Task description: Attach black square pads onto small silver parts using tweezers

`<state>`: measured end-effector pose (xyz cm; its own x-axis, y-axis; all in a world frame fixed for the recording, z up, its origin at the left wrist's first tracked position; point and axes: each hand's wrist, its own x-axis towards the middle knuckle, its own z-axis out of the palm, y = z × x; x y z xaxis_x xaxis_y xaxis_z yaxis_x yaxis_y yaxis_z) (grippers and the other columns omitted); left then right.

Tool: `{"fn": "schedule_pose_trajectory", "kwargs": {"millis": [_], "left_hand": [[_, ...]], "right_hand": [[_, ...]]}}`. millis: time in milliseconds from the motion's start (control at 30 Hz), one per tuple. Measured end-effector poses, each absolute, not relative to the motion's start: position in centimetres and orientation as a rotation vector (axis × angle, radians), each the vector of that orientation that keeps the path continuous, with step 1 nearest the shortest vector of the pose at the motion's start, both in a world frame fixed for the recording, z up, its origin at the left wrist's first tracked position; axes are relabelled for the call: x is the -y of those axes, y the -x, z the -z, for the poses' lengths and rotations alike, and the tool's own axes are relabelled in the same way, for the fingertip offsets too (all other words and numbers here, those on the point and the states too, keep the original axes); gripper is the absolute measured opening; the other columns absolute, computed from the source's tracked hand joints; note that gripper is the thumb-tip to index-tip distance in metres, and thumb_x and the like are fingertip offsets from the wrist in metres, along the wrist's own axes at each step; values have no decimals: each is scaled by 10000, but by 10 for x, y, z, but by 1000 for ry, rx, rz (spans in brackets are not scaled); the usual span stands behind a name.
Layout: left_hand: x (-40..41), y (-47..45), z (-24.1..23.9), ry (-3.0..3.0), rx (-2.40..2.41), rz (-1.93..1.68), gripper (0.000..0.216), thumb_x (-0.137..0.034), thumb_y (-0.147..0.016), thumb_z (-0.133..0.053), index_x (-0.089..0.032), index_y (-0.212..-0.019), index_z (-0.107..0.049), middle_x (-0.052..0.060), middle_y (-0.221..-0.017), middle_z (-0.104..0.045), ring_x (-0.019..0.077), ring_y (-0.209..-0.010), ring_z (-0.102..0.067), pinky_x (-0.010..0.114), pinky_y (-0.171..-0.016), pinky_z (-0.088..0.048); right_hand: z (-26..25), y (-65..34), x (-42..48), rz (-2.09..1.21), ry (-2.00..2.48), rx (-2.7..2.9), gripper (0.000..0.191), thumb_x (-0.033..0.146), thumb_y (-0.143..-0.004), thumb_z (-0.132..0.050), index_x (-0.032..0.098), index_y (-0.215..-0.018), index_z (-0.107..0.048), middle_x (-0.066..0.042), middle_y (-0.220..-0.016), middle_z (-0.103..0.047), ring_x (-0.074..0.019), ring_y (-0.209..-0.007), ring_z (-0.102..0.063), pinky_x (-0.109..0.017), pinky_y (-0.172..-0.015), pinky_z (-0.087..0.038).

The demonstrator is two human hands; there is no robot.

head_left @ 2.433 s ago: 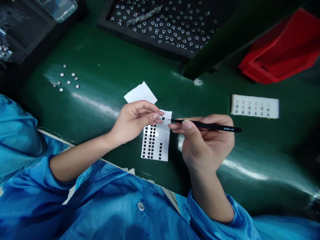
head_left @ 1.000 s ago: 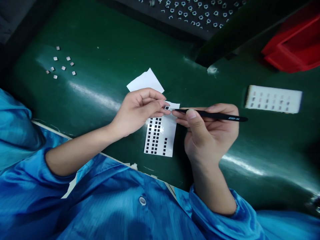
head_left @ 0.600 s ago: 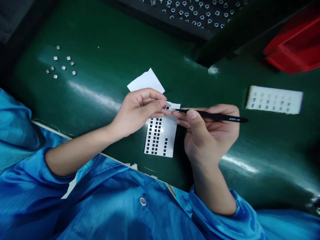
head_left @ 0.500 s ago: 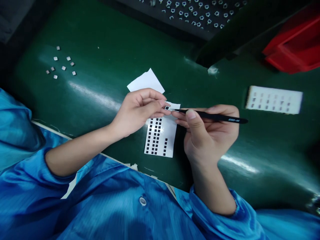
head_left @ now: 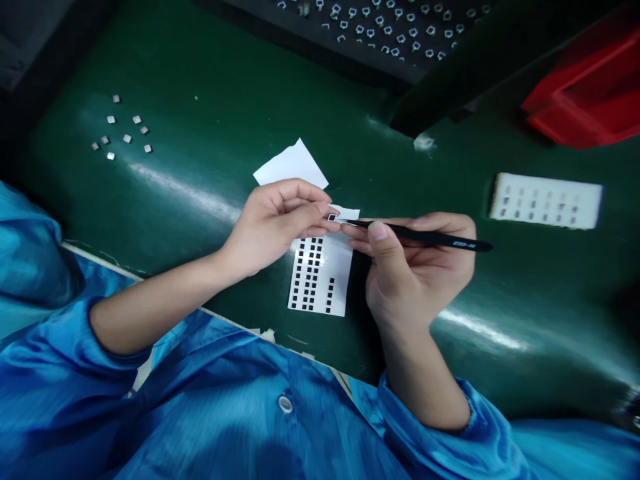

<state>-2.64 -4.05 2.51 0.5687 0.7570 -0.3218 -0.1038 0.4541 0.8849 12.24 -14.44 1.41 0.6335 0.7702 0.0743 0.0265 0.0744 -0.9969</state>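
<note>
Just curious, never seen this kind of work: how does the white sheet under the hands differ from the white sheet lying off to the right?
The sheet under the hands carries crisp black squares in columns; the right-hand sheet shows only faint grey marks. The first runs lengthwise toward the person, partly covered by the left hand; the second lies crosswise, untouched. Both are white, rectangular, flat on the green surface.

A glossy dark green table (head_left: 210, 133) fills the view, with streaks of overhead light reflected across it. A black tray (head_left: 300, 40) lies along the far edge, a red bin (head_left: 585, 100) sits at the far right, and a dark shelf (head_left: 30, 40) occupies the far left.
</note>
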Motion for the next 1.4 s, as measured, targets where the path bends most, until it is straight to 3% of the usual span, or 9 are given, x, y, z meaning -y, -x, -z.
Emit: {"fn": "schedule_pose_trajectory", "kwargs": {"millis": [133,367,567,700,800,867,967,1100,1400], "left_hand": [[40,26,-16,-965,-739,-630,240,-265,-814,-926,-190,-936,-733,32,-934,-816,213,-929,-824,358,-907,-660],[43,31,-14,-993,-673,-644,175,-232,-815,-891,-170,-901,-751,-1,-760,-710,97,-677,-663,236,-669,-531],[15,48,-36,-1053,-746,-681,421,-372,-669,-1023,-178,-903,-732,45,-835,-799,181,-761,-768,340,-752,-623],[-74,52,-56,-1426,-852,-916,395,-512,-759,-956,-242,-971,-762,17,-909,-844,193,-837,-770,419,-798,-619],[-161,33,-60,-1547,-871,-980,399,-537,-700,-984,-284,-894,-745,-39,-818,-819,162,-838,-720,425,-855,-574],[-212,9,-58,-1631,-912,-969,338,-506,-794,-934,-257,-893,-729,-28,-828,-805,146,-847,-698,410,-872,-559],[-264,-35,-50,-1775,-986,-899,285,-462,-1016,-734,-182,-1073,-731,46,-1064,-779,183,-968,-720,388,-904,-600],[-290,-102,-41,-1986,-1001,-743,327,-413,-1070,-659,-185,-1299,-700,106,-1335,-697,245,-1135,-707,440,-984,-628],[-302,-208,-42,-2437,-1096,-388,351,-387,-1045,-704,-171,-1321,-687,119,-1334,-697,250,-1154,-709,462,-990,-627]], "right_hand": [[-15,-120,145,-630,1403,729,351,308,-909,-894,289,-1015,-561,26,-921,-834,-229,-793,-856,-370,-689,-721],[-25,-128,144,-655,1279,636,358,217,-815,-945,256,-982,-630,1,-882,-856,-230,-711,-855,-302,-651,-728],[-15,-145,133,-570,1248,484,472,296,-698,-1027,219,-953,-637,-31,-818,-845,-265,-678,-853,-272,-595,-716],[-9,-147,130,-617,1306,452,526,375,-700,-1038,216,-947,-601,-54,-824,-845,-286,-708,-861,-269,-586,-703],[-4,-146,126,-668,1321,481,505,412,-728,-1019,213,-933,-604,-81,-843,-851,-275,-726,-863,-272,-616,-699],[-2,-146,123,-693,1320,511,477,428,-749,-1003,213,-928,-617,-96,-854,-855,-266,-740,-864,-268,-635,-694],[0,-148,119,-712,1315,511,459,449,-760,-990,224,-922,-624,-96,-862,-857,-277,-763,-867,-278,-638,-692],[3,-151,117,-760,1298,519,435,469,-780,-969,234,-927,-634,-100,-865,-860,-292,-750,-863,-322,-654,-704],[8,-138,118,-813,1298,345,434,533,-826,-923,253,-964,-621,-60,-884,-845,-232,-777,-837,-308,-769,-678]]}}
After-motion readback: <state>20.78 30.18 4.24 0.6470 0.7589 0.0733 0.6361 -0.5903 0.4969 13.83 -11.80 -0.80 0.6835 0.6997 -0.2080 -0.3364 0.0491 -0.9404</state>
